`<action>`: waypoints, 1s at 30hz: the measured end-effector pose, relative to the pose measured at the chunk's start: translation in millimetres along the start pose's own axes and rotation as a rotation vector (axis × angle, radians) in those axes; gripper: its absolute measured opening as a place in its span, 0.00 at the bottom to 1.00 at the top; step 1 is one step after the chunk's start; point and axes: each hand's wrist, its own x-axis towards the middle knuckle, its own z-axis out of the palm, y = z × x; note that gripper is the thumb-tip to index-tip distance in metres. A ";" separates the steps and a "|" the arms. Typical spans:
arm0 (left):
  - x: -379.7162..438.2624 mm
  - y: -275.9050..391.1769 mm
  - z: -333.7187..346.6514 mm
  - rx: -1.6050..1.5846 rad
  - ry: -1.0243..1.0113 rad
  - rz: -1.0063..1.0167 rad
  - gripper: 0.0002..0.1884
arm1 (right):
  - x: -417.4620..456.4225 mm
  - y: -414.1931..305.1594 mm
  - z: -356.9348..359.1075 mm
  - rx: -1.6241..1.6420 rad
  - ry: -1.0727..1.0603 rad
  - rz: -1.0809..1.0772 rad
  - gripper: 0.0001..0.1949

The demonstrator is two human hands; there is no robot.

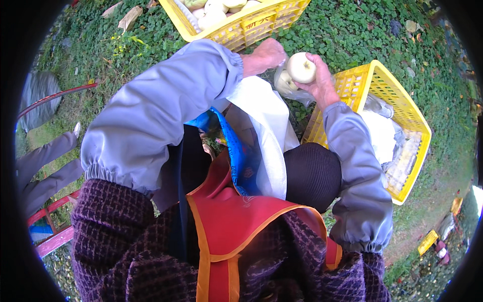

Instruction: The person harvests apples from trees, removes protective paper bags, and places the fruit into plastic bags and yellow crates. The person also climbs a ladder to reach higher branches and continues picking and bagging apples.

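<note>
A pale, round apple point(302, 68) is held in my right hand point(322, 83), thumb on top and fingers beneath. Its dimpled end faces up. Just behind and below it, a clear plastic bag point(298, 95) contains more pale fruit point(285, 81). My left hand point(265, 56) is curled into a fist with the bag's upper edge at its fingers. White cloth or sheeting point(264, 98) drapes over my lap below both hands, beside a blue printed piece point(237, 154). My red apron point(241, 222) has orange edging.
A yellow plastic crate point(241, 28) of pale fruit stands beyond my left hand. To the right, another yellow crate point(400, 109) holds white sheeting and plastic. Low green plants point(328, 26) cover the ground. At far left are another person's legs point(53, 166) and a red frame point(54, 241).
</note>
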 end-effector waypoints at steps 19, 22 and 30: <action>-19.7 20.3 -19.7 -0.578 0.157 -0.342 0.04 | -12.7 -21.7 -8.6 0.076 -0.369 0.148 0.26; -9.5 9.2 -12.9 -0.507 0.190 -0.366 0.05 | 6.1 -4.4 5.3 -0.134 -0.379 0.179 0.25; -25.3 -7.1 11.9 -0.529 0.221 -0.144 0.06 | 62.5 54.7 33.8 -0.087 -0.511 0.338 0.22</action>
